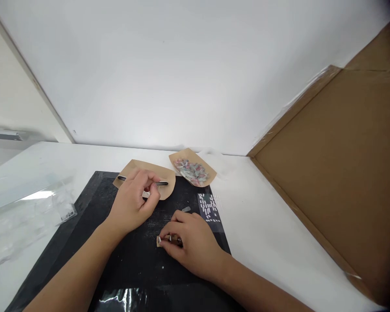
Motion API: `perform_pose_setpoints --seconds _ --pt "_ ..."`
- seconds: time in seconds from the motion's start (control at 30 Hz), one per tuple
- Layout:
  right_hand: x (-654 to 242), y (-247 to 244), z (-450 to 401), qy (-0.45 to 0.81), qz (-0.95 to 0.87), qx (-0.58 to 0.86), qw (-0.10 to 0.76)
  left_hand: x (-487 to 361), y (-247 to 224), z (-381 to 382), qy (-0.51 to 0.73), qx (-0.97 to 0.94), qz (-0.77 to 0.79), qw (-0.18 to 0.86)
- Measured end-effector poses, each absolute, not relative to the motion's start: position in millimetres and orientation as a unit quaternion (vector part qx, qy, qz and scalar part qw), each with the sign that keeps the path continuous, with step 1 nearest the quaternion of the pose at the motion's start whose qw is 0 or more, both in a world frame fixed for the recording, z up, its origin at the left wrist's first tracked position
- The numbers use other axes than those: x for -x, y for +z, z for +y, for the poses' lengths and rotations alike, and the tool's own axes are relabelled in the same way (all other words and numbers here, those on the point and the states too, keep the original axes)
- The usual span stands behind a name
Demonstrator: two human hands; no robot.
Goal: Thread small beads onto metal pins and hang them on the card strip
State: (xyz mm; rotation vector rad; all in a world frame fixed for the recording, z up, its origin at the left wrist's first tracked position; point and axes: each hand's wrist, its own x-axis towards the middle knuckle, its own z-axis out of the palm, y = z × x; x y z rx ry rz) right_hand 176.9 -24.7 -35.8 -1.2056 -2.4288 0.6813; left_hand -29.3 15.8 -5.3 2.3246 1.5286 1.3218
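Observation:
My left hand (137, 197) is over a brown paper tray (139, 164), its thumb and forefinger closed around a slim black tool (162, 183). The tool's other end shows past the back of the hand; its exact kind is unclear. Lower and to the right, my right hand (195, 242) pinches a small tan strip (158, 243) with shiny and dark bits on it, just above the black mat (133, 260). Fingers hide much of the strip. A small clear, nail-shaped piece (186, 209) lies beyond the right hand's fingers.
A second paper tray (185, 152) holds many small wrapped pieces. A sheet of white rectangular stickers (209, 208) lies at the mat's right edge. Clear plastic bags (29, 221) cover the left of the white table (256, 216). A cardboard panel (331, 160) stands on the right.

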Motion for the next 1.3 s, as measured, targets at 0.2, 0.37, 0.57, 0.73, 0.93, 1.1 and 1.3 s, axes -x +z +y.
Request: perform_pose_setpoints --seconds 0.2,0.37,0.57,0.73,0.93,1.1,1.3 --pt "-175 -37 -27 0.235 -0.86 0.416 0.179 28 -6 17 0.417 -0.775 0.474 -0.001" --pt "-175 -38 -27 0.234 -0.858 0.42 0.179 28 -6 17 0.415 -0.781 0.466 -0.013" --pt "-175 -36 -27 0.229 -0.855 0.434 0.17 28 -9 16 0.41 -0.785 0.465 0.002" --pt "-175 -37 -27 0.228 -0.857 0.429 0.17 27 -11 17 0.403 -0.795 0.454 0.025" --pt "-183 -27 -21 0.226 -0.877 0.401 0.142 29 -12 18 0.331 -0.835 0.439 0.026" --pt "-209 -6 -2 0.243 -0.897 0.357 0.093 26 -12 16 0.282 -0.862 0.421 0.016" --pt "-228 1 11 0.265 -0.895 0.353 0.067 21 -5 10 0.256 -0.887 0.362 0.127"
